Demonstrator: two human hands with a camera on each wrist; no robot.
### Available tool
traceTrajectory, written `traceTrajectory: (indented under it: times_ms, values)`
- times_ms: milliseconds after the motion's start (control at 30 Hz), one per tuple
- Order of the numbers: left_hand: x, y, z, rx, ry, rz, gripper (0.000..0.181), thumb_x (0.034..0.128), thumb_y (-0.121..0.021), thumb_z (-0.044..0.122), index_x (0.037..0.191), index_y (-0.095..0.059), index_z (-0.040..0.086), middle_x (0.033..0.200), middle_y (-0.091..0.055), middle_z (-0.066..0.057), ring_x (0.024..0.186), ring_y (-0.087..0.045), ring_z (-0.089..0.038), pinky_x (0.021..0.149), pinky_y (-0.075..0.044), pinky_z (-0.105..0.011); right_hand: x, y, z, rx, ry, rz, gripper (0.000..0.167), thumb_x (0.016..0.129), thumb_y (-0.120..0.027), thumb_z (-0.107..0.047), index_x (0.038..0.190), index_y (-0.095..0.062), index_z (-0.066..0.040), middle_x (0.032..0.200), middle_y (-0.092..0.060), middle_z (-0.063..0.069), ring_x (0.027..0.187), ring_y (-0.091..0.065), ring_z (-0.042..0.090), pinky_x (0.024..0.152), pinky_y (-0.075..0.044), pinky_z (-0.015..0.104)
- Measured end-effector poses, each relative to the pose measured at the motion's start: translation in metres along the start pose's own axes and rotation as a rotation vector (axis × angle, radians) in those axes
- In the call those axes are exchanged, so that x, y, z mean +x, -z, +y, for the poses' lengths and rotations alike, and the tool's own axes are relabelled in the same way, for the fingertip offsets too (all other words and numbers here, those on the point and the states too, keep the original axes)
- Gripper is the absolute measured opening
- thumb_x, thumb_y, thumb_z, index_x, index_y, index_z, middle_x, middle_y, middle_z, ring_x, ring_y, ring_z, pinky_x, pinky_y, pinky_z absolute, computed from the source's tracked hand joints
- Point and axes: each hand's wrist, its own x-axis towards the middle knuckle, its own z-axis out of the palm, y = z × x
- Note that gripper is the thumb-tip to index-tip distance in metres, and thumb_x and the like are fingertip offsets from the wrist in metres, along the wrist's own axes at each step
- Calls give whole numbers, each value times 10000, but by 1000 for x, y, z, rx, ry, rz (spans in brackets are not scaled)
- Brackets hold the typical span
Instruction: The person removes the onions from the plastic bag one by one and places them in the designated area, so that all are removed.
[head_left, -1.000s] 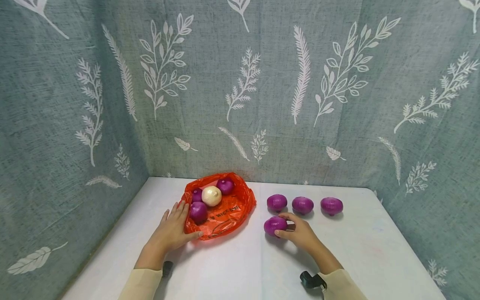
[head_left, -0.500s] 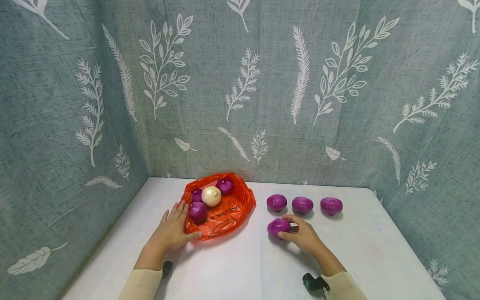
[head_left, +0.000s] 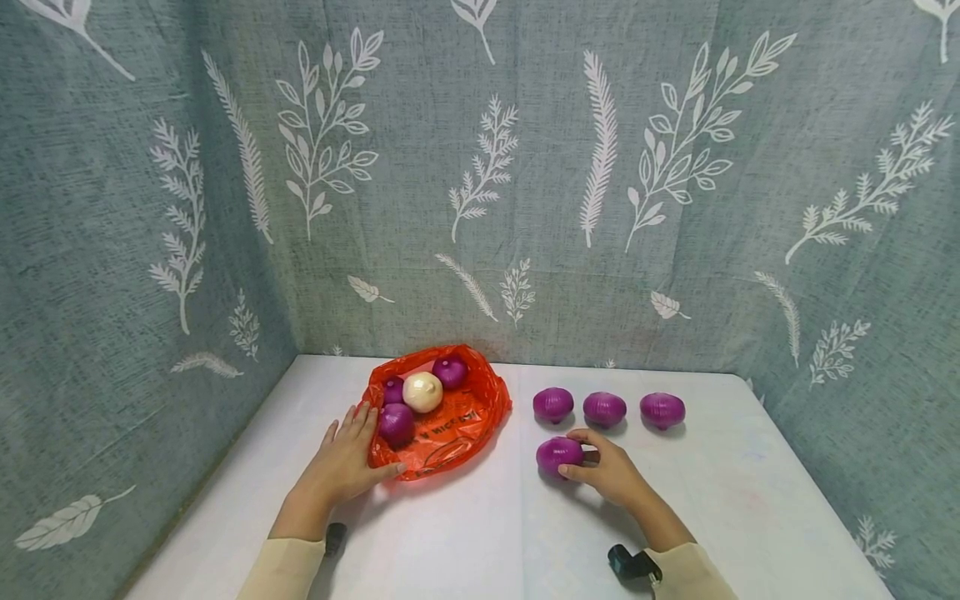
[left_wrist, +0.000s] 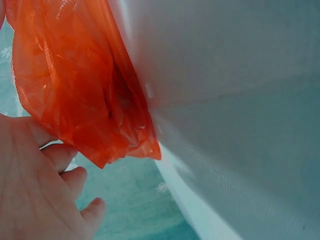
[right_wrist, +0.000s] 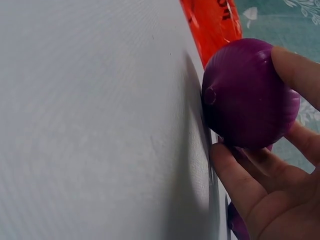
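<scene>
In the head view my right hand [head_left: 606, 472] pinches a purple onion [head_left: 558, 457] between thumb and fingers, low at the white table. The right wrist view shows the thumb on the rounded side of this onion [right_wrist: 250, 92] and fingers at its other side. My left hand [head_left: 345, 458] lies with spread, fairly straight fingers against the left side of an orange-red plastic bag [head_left: 461, 429], its thumb at the bag's front rim. The bag lies with its mouth wide. Inside it are a cream-white onion [head_left: 422, 392] and several purple onions [head_left: 397, 424].
Three purple onions stand in a row beyond my right hand: a left one [head_left: 553, 405], a middle one [head_left: 604, 409] and a right one [head_left: 662, 410]. A grey-green leaf-patterned cloth [head_left: 420, 192] hangs behind and beside the white table [head_left: 450, 542].
My right hand has shifted slightly right and towards me with the purple onion, mostly in the first half second. The left hand and the bag have stayed put.
</scene>
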Motion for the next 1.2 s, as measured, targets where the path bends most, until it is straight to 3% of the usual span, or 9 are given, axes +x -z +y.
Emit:
traceTrajectory:
  times_ms: [300,667,1200]
  values:
    - [-1,0,0,-5,3,-4,1115,792,-613,706,1518,-221,-45,1562,-193,-260,1428,-133,-452,1126,-78,-613,0,2,2,-27,19,-33,680,742,-859,-253,1338,-566,-108,1309,-587,108,1137,-598,336,941,-484,499]
    - [0,0,0,-3,5,-6,1119,791,-607,713,1518,-222,-46,1560,-198,-262,1431,-125,-448,1126,-75,-613,4,1,1,-24,-28,-2,655,742,-856,-277,1324,-585,-150,1313,-595,95,1161,-586,334,941,-474,531]
    - [1,1,1,-12,25,-35,1124,795,-614,704,1519,-204,-52,1575,-163,-246,1436,-100,-444,1129,-58,-610,4,2,2,-42,-5,-12,707,736,-861,-277,1356,-555,-129,1340,-575,86,1183,-570,338,956,-461,536]
